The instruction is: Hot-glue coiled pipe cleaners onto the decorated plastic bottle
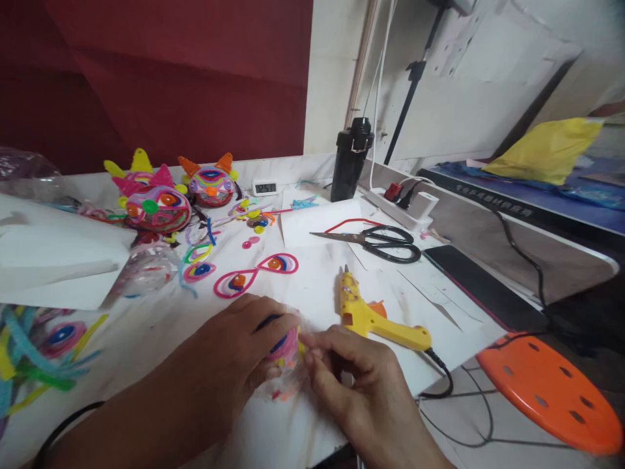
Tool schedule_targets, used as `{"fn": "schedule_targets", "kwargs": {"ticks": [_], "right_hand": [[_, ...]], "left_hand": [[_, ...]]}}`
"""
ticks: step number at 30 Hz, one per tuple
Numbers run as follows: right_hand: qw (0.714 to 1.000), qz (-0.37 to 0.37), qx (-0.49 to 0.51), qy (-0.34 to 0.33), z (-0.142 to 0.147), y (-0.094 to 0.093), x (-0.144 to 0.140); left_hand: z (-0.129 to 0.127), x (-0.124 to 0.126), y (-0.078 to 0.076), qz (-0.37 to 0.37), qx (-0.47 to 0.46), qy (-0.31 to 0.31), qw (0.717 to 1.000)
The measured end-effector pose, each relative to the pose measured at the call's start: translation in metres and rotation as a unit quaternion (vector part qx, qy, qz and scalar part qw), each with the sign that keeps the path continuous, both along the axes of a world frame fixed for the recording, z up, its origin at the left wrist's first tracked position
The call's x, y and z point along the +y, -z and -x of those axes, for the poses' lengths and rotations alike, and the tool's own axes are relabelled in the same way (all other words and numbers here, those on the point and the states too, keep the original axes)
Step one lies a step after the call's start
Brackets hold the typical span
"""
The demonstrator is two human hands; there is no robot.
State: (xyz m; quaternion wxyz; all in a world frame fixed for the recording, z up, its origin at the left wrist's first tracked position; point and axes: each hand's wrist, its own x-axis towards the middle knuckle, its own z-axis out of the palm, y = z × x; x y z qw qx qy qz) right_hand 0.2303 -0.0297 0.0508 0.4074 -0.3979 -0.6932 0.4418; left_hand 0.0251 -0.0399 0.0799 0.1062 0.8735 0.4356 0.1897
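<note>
My left hand (pixel 244 345) curls over a clear plastic ball (pixel 280 391) near the front of the table. Pink, blue and yellow fuzzy strips show on the ball between the fingers. At its right side, the fingertips of my right hand (pixel 351 381) are pinched together against the ball's edge; whatever is between them is hidden. Just beyond lie two pink-rimmed chenille-stem eyes (pixel 237 281) with orange centres. A yellow glue gun (pixel 381 319) rests right of the hands, and black-handled scissors (pixel 390 242) lie on white paper behind it.
Decorated balls with ears (pixel 159 205) stand at the back left, near a small digital clock (pixel 265 187). Loose chenille stems (pixel 39 358) lie at the left. A black bottle (pixel 350 159) and a power strip (pixel 403 207) are behind; an orange stool (pixel 551 391) sits beyond the right edge.
</note>
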Motion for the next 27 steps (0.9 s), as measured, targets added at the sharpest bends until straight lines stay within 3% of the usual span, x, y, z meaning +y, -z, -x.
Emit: {"fn": "schedule_targets", "kwargs": {"ticks": [7, 12, 27], "right_hand": [[0.991, -0.126, -0.028, 0.049, -0.001, 0.011, -0.002], [0.976, -0.215, -0.021, 0.041, -0.001, 0.010, 0.003], [0.953, -0.299, -0.043, 0.027, -0.002, 0.009, 0.011]], "left_hand": [[0.000, 0.000, -0.003, 0.006, 0.012, 0.003, 1.000], [0.001, 0.002, -0.001, -0.004, 0.007, 0.011, 1.000], [0.002, 0.001, 0.001, -0.002, 0.000, 0.010, 1.000]]}}
